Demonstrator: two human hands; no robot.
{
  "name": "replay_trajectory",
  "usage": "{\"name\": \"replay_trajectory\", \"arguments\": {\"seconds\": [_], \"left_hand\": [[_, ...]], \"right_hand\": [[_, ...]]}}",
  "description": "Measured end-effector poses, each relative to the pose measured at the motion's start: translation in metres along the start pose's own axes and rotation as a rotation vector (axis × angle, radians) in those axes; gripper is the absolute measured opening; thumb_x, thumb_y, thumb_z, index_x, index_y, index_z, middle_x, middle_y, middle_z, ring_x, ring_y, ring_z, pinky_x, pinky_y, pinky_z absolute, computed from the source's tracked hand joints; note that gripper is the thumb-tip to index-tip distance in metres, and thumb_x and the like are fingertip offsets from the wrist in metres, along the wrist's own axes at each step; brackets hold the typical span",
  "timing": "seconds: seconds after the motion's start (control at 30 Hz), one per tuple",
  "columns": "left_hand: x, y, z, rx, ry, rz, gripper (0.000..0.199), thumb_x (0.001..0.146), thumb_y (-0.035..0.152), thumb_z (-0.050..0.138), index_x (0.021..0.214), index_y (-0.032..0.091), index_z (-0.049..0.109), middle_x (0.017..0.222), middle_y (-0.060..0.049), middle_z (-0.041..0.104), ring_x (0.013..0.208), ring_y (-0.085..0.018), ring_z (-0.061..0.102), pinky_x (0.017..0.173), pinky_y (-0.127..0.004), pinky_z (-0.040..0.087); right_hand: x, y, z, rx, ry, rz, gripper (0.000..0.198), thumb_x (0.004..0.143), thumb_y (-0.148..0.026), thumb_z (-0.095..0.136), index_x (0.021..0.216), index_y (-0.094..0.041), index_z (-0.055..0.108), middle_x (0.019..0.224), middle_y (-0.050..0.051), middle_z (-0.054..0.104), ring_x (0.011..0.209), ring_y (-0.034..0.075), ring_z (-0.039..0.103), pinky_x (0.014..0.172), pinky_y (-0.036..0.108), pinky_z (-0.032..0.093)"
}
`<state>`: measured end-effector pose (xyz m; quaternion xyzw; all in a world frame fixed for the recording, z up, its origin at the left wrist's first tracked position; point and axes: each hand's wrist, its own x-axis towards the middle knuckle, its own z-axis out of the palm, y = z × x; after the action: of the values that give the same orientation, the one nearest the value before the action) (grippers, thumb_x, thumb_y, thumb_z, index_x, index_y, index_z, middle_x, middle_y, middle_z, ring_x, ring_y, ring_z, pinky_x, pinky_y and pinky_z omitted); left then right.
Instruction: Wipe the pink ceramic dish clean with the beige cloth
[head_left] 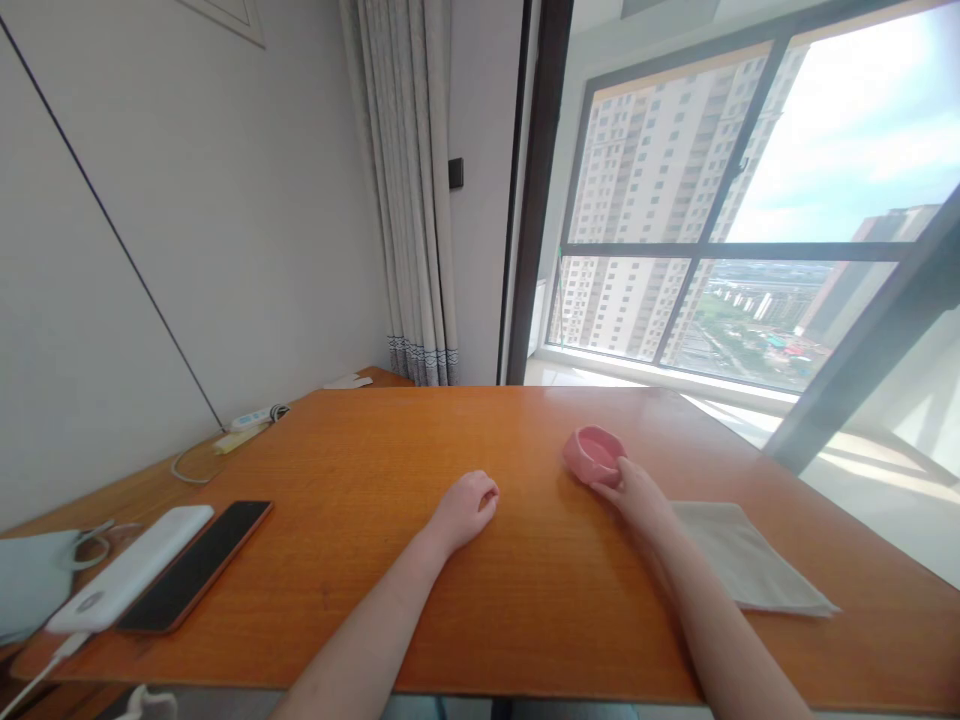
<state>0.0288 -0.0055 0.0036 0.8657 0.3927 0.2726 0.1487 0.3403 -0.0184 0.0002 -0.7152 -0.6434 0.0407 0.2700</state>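
A small pink bowl [585,462] with an angular rim is at the right of the table's middle, tipped a little so that its inside shows. My right hand [628,490] grips its near right side, thumb and fingers on the wall. Whether the bowl's base touches the wood cannot be made out. My left hand [466,508] rests near the middle of the table, fingers curled in loosely, with nothing seen in them. A folded pale grey cloth [750,560] lies flat to the right of my right forearm.
The brown wooden table [360,450] spreads out in front of me. On its left are a black phone [202,565], a white power bank [139,565] with a cable, and a pale pouch [37,580]. A power strip [251,418] lies by the wall. Curtain [412,200] and window stand beyond.
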Motion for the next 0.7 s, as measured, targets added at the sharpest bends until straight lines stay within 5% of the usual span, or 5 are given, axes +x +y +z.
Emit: {"name": "replay_trajectory", "arguments": {"seconds": [0.17, 0.33, 0.43, 0.53, 0.7], "left_hand": [[-0.002, 0.023, -0.003, 0.117, 0.153, 0.168, 0.051, 0.078, 0.022, 0.056, 0.128, 0.023, 0.043, 0.141, -0.010, 0.036, 0.134, -0.025, 0.024, 0.108, -0.047, 0.024], [-0.003, 0.031, -0.009, 0.131, 0.001, 0.269, 0.022, 0.077, 0.030, 0.062, 0.096, 0.019, 0.060, 0.125, -0.008, 0.053, 0.135, -0.028, 0.022, 0.109, -0.049, 0.023], [-0.002, 0.026, -0.013, 0.096, -0.029, 0.254, 0.015, 0.075, 0.032, 0.066, 0.074, 0.018, 0.059, 0.094, -0.006, 0.063, 0.129, -0.027, 0.032, 0.107, -0.046, 0.028], [-0.002, 0.009, -0.029, 0.091, 0.055, 0.159, 0.018, 0.072, 0.032, 0.068, 0.071, 0.019, 0.057, 0.089, -0.006, 0.061, 0.122, -0.027, 0.039, 0.102, -0.044, 0.034], [-0.022, -0.052, -0.087, 0.299, 0.295, -0.183, 0.018, 0.074, 0.033, 0.063, 0.069, 0.017, 0.056, 0.086, -0.008, 0.061, 0.096, -0.025, 0.051, 0.087, -0.040, 0.042]], "right_hand": [[-0.017, -0.064, 0.027, 0.133, -0.026, -0.368, 0.022, 0.075, -0.036, 0.061, 0.086, -0.019, 0.051, 0.102, 0.011, 0.058, 0.095, 0.025, 0.056, 0.083, 0.038, 0.045], [-0.033, -0.087, 0.035, 0.208, -0.131, -0.641, 0.026, 0.078, -0.034, 0.061, 0.099, -0.021, 0.054, 0.126, 0.012, 0.051, 0.118, 0.026, 0.047, 0.100, 0.045, 0.036], [-0.036, -0.083, 0.034, 0.281, -0.183, -0.602, 0.042, 0.078, -0.036, 0.061, 0.116, -0.023, 0.049, 0.134, 0.011, 0.046, 0.122, 0.025, 0.045, 0.101, 0.044, 0.038], [-0.031, -0.068, 0.032, 0.307, -0.160, -0.466, 0.062, 0.080, -0.039, 0.056, 0.135, -0.024, 0.031, 0.136, 0.011, 0.045, 0.124, 0.025, 0.044, 0.103, 0.045, 0.036], [-0.011, -0.031, 0.029, 0.309, 0.018, -0.232, 0.048, 0.087, -0.044, 0.039, 0.127, -0.018, 0.041, 0.120, 0.015, 0.056, 0.110, 0.025, 0.055, 0.097, 0.045, 0.041]]}}
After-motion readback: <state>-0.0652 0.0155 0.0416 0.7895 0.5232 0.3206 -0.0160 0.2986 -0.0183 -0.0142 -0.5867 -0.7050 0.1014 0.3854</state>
